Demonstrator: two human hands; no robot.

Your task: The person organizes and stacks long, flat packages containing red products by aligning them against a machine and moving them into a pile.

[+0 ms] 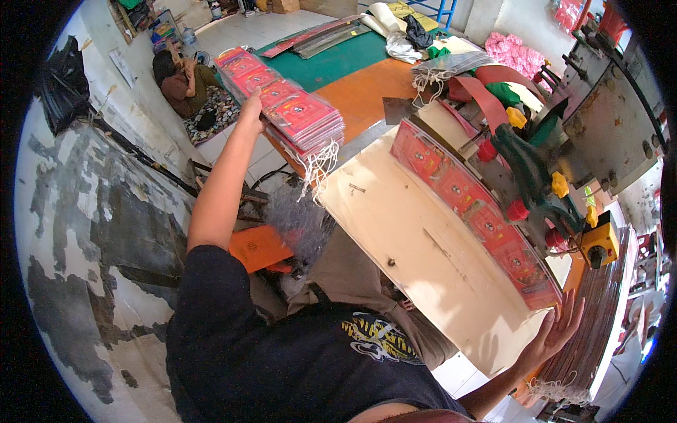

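My left hand (252, 111) is stretched out far to the left, closed on the near long edge of a thick stack of red printed plastic strips (300, 116). Some of its fingers are hidden by the stack. White strings (321, 166) dangle from the stack's end. My right hand (559, 330) is open with fingers spread, beside the lower end of a long red printed strip in clear plastic (472, 208). That strip lies along the far edge of a pale wooden board (423, 264), against a machine (539, 180) with dark green arms and red and yellow knobs.
Behind the board is a table with a green and orange top (367, 88), holding more sheets and bags. A tall stack of strips with strings (589, 331) stands at the right. An orange stool (259, 248) is at the lower left. Another person (185, 88) sits on the floor.
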